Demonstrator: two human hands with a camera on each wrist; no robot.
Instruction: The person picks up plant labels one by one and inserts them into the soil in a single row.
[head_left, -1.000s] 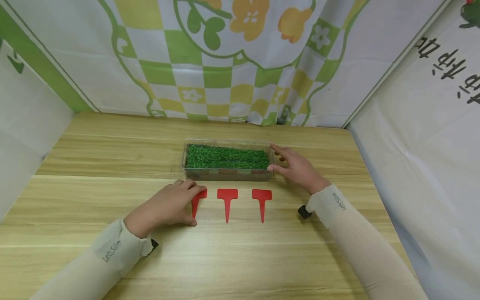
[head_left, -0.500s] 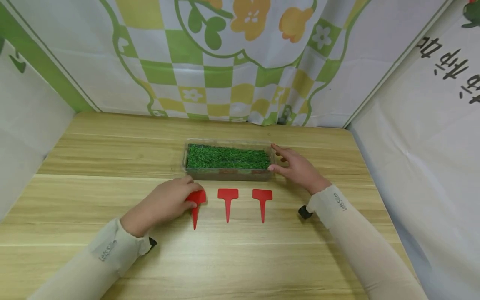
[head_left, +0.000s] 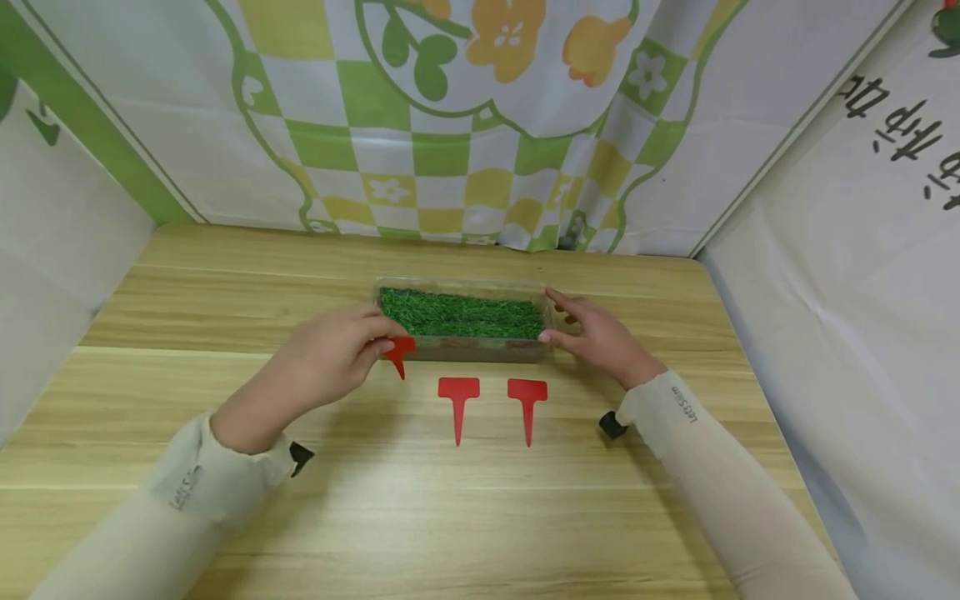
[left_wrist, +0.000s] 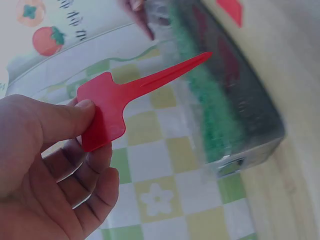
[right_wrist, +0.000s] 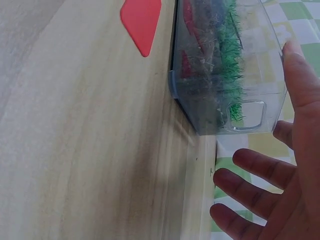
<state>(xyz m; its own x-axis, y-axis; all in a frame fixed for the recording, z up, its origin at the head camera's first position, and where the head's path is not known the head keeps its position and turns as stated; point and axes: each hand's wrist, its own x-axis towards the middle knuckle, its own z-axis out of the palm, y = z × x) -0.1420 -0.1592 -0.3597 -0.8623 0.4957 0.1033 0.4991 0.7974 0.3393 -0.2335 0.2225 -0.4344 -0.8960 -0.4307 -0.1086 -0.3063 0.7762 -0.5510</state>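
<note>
My left hand [head_left: 330,354] pinches a red T-shaped plant label [left_wrist: 102,112] by its wide head, between thumb and fingers. Its pointed stem [left_wrist: 167,75] sticks out free, and in the head view it hangs by the front left corner of a clear plastic box [head_left: 480,351]. Green artificial grass [head_left: 461,312] fills the box. At the box's right end is my right hand [head_left: 600,337], thumb and forefinger spread at its corners, the other fingers loosely extended. Two more red labels, a middle one [head_left: 458,388] and a right one [head_left: 528,389], lie flat in front of the box.
The box stands on a wood-grain table [head_left: 480,517]. Behind the table hangs a green and yellow checked cloth [head_left: 442,154], and white sheets close off both sides. Small black devices sit at the left cuff [head_left: 301,458] and right cuff [head_left: 612,425].
My left hand has taken hold of the leftmost label, lifted it off the table and moved it away from me toward the box. My right hand stays at the box's end.
</note>
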